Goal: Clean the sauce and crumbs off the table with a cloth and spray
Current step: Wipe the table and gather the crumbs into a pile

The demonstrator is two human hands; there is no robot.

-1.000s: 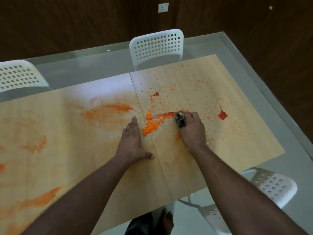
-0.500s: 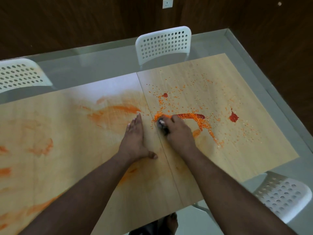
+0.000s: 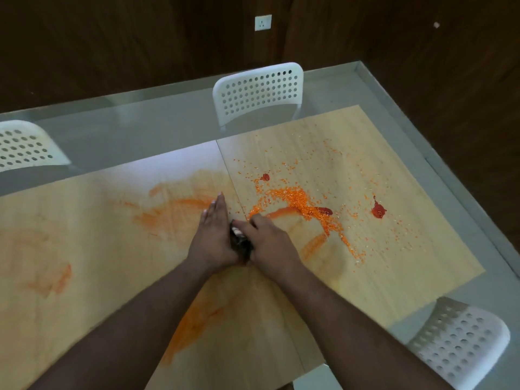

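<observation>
Worktop: we see it spread below us, with both hands resting on it near the middle.
Left hand: flat on the worktop, just left of the seam.
Right hand: beside the left, touching it; its grip is closed on the cloth, which sits between the two hands.
Crumbs: heaped just behind and right of our right hand.
Sauce blob: farther right, apart from the heap.
Chairs: one behind the worktop, one at near right.
</observation>
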